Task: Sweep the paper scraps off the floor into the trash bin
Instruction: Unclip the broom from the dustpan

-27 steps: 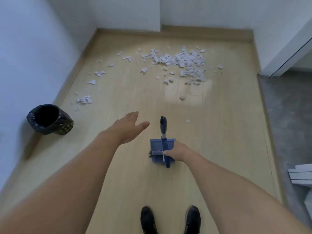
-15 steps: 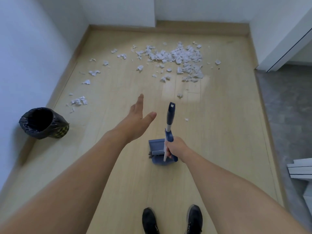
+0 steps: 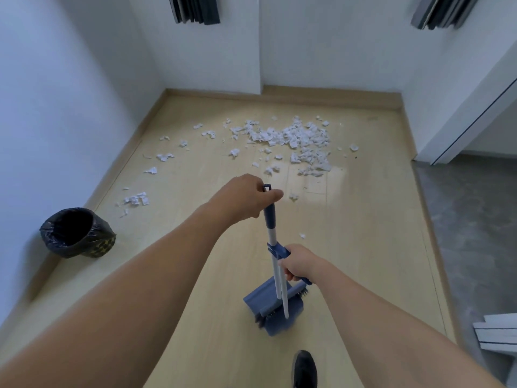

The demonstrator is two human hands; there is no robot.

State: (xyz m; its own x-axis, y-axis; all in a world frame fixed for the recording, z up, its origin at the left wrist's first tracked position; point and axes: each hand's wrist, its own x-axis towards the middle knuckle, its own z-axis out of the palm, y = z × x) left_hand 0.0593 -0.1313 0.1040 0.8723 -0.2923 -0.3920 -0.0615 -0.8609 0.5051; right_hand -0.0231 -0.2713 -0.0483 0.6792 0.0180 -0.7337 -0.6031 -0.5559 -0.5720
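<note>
Both hands hold the tools: the left hand (image 3: 246, 198) grips the broom handle (image 3: 270, 219) top, the right hand (image 3: 300, 263) grips the dustpan (image 3: 267, 299) handle. Paper scraps (image 3: 291, 138) lie ahead, unswept; the trash bin (image 3: 75, 233) stands left. Next, probably unclipping the broom.

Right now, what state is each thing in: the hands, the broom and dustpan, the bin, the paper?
Left hand: grips the top of the broom handle.
Right hand: grips the dustpan handle.
Broom: upright, bristles low by the dustpan.
Dustpan: near the floor, no scraps visible in it.
Trash bin: open, lined with a black bag, against the left wall.
Paper scraps: scattered on the floor, unswept.
</note>
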